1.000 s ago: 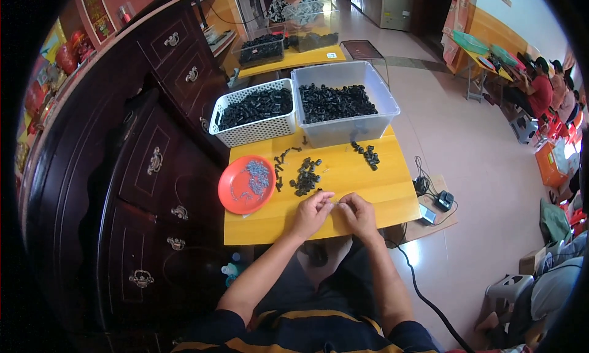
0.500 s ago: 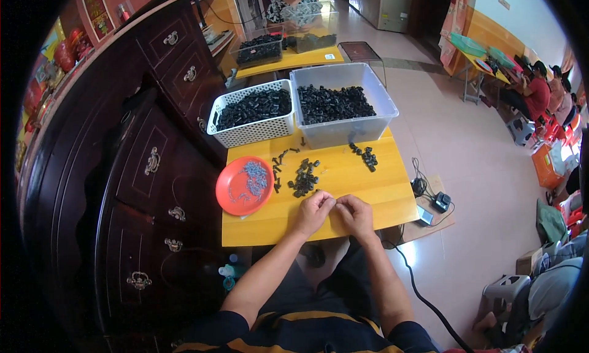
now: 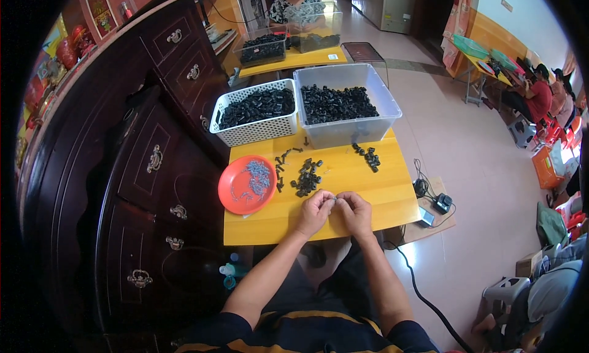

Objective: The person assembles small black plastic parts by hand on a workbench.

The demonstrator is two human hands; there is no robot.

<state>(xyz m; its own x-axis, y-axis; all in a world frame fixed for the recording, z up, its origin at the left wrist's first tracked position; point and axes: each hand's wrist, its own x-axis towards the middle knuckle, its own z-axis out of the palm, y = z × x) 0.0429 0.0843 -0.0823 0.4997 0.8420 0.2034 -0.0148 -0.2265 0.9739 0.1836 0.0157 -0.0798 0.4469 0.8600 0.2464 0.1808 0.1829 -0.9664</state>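
Fingertip to fingertip, my left hand (image 3: pixel 315 213) and my right hand (image 3: pixel 354 213) meet above the front of the yellow table (image 3: pixel 270 227). Both are closed in a pinch, and whatever they hold is too small and too covered to name. Just beyond them lies a loose pile of small black plastic parts (image 3: pixel 306 180). Left of it runs a scattered row of black pieces (image 3: pixel 280 169). A red plate (image 3: pixel 228 196) with many small grey metal pieces (image 3: pixel 259 179) stands to the left. Another cluster of black parts (image 3: pixel 370 159) lies farther right.
A white perforated basket (image 3: pixel 245 132) and a clear plastic bin (image 3: pixel 343 131), both filled with black parts, stand at the table's far side. A dark wooden cabinet (image 3: pixel 138 175) borders the left. Right of the table, a low board (image 3: pixel 438 215) bears devices and cables. Other people sit farther off.
My hands stay together in nearly the same place, with slight finger movement. The whole view has shifted a little. The person across the far table has raised a hand or leaned slightly.
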